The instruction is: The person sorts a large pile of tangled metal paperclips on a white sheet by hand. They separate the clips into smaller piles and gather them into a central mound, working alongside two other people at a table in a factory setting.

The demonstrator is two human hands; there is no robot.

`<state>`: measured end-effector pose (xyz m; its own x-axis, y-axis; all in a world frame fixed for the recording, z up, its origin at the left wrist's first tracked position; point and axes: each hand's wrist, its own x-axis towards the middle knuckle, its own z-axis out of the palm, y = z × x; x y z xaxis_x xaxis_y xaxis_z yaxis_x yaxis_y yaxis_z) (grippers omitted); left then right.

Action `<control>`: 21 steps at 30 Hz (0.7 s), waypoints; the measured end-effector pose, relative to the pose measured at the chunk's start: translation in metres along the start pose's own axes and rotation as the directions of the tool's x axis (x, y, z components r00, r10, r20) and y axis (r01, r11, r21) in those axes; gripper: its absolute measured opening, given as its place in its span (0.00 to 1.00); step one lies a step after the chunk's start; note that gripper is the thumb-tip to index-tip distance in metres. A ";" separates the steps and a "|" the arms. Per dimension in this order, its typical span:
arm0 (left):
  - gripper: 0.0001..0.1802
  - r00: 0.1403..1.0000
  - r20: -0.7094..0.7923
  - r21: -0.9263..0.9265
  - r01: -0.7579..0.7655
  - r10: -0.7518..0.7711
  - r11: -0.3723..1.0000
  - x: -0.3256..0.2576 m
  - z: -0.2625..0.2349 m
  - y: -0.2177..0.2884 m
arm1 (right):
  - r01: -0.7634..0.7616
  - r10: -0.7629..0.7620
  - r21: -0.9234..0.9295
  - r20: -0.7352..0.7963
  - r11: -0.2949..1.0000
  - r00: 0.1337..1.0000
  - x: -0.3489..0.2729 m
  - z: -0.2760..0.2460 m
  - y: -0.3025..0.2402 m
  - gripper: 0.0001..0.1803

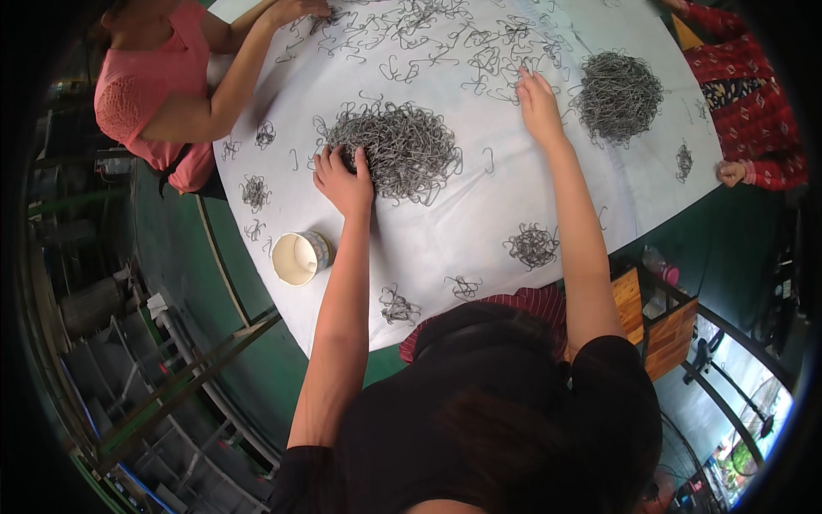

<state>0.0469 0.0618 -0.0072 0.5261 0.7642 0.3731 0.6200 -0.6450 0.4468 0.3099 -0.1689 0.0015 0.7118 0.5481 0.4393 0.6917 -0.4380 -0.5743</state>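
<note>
Left hand (346,182), fingers loosely spread, touches the mound of wire hooks (407,152) at eight o'clock on the bench (467,227); right hand (539,110), at two o'clock, extends fingers (pinching, can't tell). Each hook seems light, stiff, tangle-prone: grip one bend.

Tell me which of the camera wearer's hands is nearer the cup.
Left. The left hand lies slightly beyond and right of the cup, at the central hook pile; the right hand is farther beyond and right, by the scattered hooks.

Room lay between the large hook pile (398,152) and right forearm (584,248); one loose hook (492,159) and a small heap (533,247) intruded.
</note>
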 end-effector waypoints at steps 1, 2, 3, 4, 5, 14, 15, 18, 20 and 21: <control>0.24 1.000 -0.003 -0.003 0.000 0.000 1.000 0.000 0.001 0.001 | -0.024 0.024 -0.012 0.065 1.000 0.998 0.003 0.007 0.006 0.13; 0.24 1.000 -0.009 -0.010 -0.006 0.006 1.000 -0.001 0.000 0.003 | -0.047 0.050 -0.027 0.129 0.999 0.990 0.002 0.012 0.013 0.13; 0.24 1.000 -0.007 -0.003 -0.001 0.001 1.000 -0.002 0.001 0.002 | -0.153 0.120 0.123 0.237 0.981 0.964 0.000 0.010 0.004 0.13; 0.24 1.000 -0.009 0.007 0.004 -0.004 1.000 -0.001 0.001 0.000 | -0.267 0.166 0.260 0.353 0.928 0.921 -0.004 0.003 -0.014 0.13; 0.23 1.000 -0.009 0.019 0.009 -0.009 1.000 -0.002 -0.001 -0.002 | -0.390 0.190 0.371 0.472 0.843 0.861 -0.007 -0.004 -0.030 0.13; 0.23 1.000 -0.007 -0.009 0.000 0.000 1.000 -0.001 0.000 0.000 | -0.325 0.236 0.475 0.237 0.818 0.942 -0.021 -0.031 -0.042 0.12; 0.23 1.000 -0.008 -0.007 -0.001 0.001 1.000 -0.001 -0.001 -0.001 | -0.323 0.230 0.467 0.245 0.823 0.942 -0.023 -0.029 -0.043 0.12; 0.23 1.000 -0.015 -0.009 -0.009 0.009 1.000 -0.002 0.000 -0.001 | -0.359 0.220 0.467 0.326 0.808 0.919 -0.038 -0.020 -0.051 0.11; 0.23 1.000 -0.025 -0.008 -0.012 0.012 1.000 -0.001 0.000 -0.003 | -0.480 0.318 0.575 0.366 0.662 0.875 -0.051 -0.013 -0.061 0.10; 0.23 0.999 -0.029 -0.011 -0.014 0.014 1.000 -0.002 0.001 -0.002 | -0.532 0.363 0.617 0.388 0.580 0.847 -0.057 -0.011 -0.065 0.10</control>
<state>0.0453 0.0616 -0.0098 0.5176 0.7551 0.4025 0.6061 -0.6556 0.4504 0.2261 -0.1795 0.0212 0.8064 0.5821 -0.1046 -0.0527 -0.1055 -0.9930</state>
